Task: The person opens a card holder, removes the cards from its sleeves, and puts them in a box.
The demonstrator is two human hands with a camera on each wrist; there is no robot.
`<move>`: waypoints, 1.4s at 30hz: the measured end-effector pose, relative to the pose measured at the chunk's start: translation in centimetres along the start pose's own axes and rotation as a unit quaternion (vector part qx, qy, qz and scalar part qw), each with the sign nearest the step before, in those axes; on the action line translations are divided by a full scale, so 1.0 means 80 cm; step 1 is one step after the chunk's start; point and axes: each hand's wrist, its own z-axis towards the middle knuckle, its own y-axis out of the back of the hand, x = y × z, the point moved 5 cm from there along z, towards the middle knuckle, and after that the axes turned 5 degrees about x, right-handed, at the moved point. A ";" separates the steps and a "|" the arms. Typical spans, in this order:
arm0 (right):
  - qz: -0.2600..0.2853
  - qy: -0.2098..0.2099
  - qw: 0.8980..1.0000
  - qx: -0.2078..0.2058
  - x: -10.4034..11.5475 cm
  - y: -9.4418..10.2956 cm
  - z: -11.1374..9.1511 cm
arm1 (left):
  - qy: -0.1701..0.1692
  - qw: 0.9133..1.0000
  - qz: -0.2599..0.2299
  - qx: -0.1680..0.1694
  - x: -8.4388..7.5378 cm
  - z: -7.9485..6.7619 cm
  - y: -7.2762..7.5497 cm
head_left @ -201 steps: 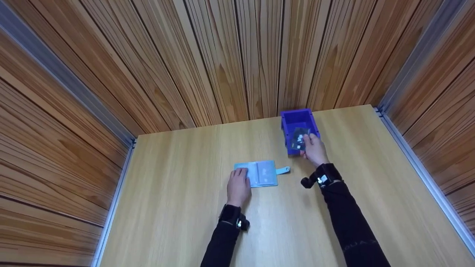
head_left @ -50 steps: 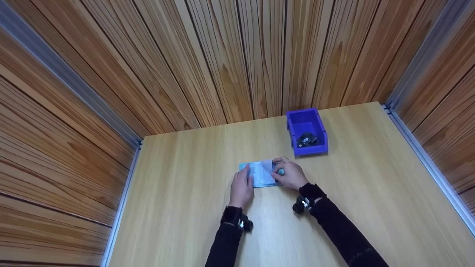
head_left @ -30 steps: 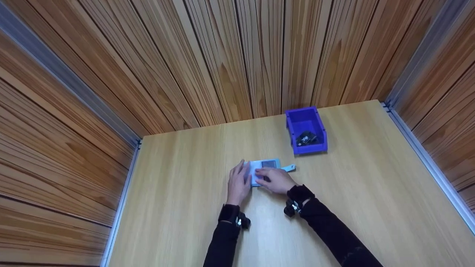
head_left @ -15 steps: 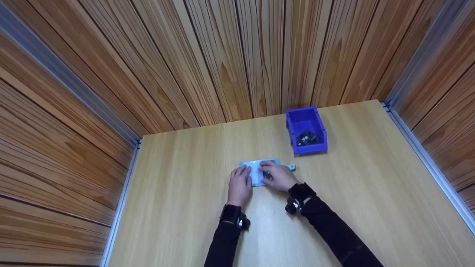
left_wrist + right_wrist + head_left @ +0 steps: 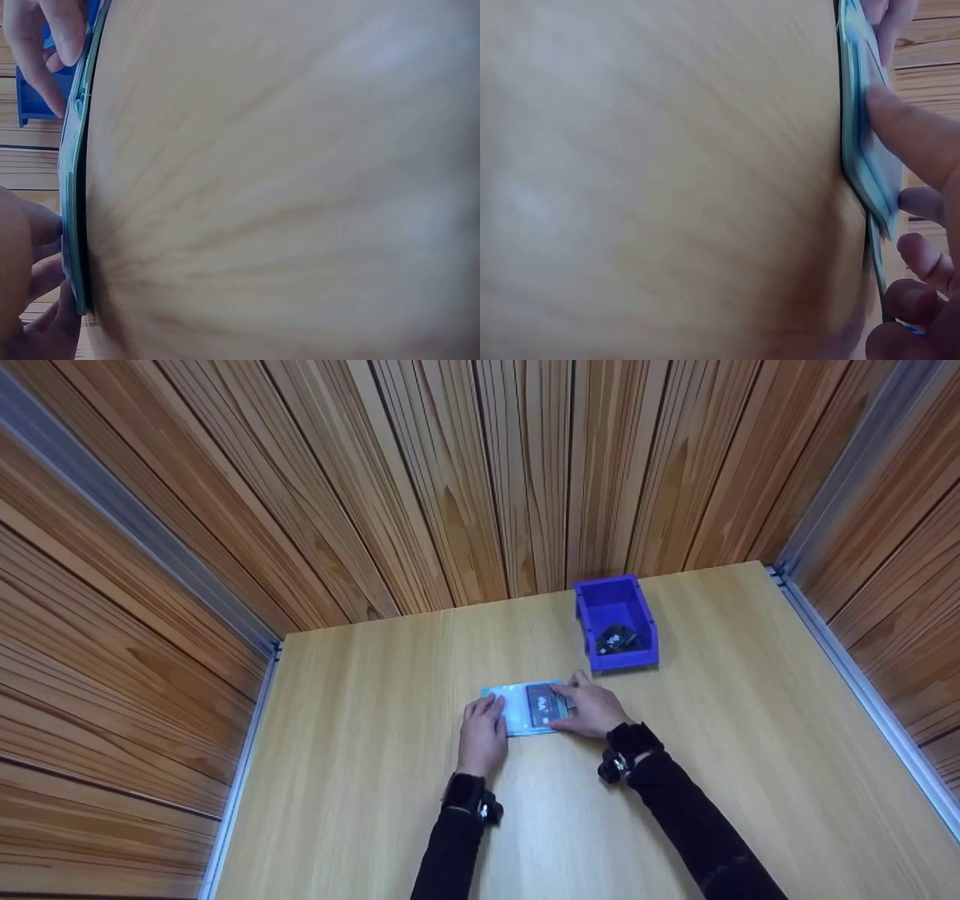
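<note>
A light-blue card holder [image 5: 516, 709] lies unfolded on the table, its short snap strap covered by my right hand. On its right page is a dark card [image 5: 543, 706] with white lettering. My left hand [image 5: 482, 739] rests on the holder's left end, fingertips on the page; the left wrist view shows those fingers along the holder's edge [image 5: 75, 180]. My right hand [image 5: 596, 709] holds the card at its right end, thumb and index finger at its two long sides. In the right wrist view the thumb [image 5: 907, 131] lies on the card, the other fingers curled beside the holder [image 5: 855, 142].
A purple bin [image 5: 625, 661] stands behind and right of the holder, near the back of the table [image 5: 360, 750]. Inside it lie dark cards [image 5: 617, 638] with white lettering. Wood-plank walls [image 5: 450, 495] enclose the table at the back and sides.
Earlier my right hand took a card from the bin and brought it to the holder. In the last half second it moved right, off the page, uncovering the card. The left hand has stayed.
</note>
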 end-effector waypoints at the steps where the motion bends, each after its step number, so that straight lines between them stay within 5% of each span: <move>1: 0.002 -0.001 1.000 0.002 -0.002 0.001 0.000 | 0.000 1.000 -0.002 -0.001 0.000 0.000 0.000; 11: 0.013 -0.012 0.999 0.031 -0.012 -0.001 -0.004 | 0.007 1.000 -0.003 0.007 0.000 0.000 0.000; 16: 0.015 -0.004 0.999 0.034 -0.014 -0.003 -0.003 | -0.002 0.999 0.045 -0.024 -0.018 0.006 0.001; 19: 0.020 -0.008 0.999 0.033 -0.017 -0.002 -0.003 | -0.004 0.999 0.029 -0.031 -0.035 0.011 -0.007; 23: 0.021 -0.016 0.999 0.034 -0.020 -0.001 -0.003 | 0.047 0.996 -0.069 0.011 -0.048 0.019 -0.018; 29: 0.034 -0.015 0.999 0.040 -0.018 -0.003 -0.001 | 0.176 0.961 -0.207 0.057 -0.046 0.030 -0.017; 42: 0.040 -0.022 0.998 0.044 -0.019 -0.004 -0.003 | 0.213 0.960 -0.159 0.087 -0.048 0.041 -0.021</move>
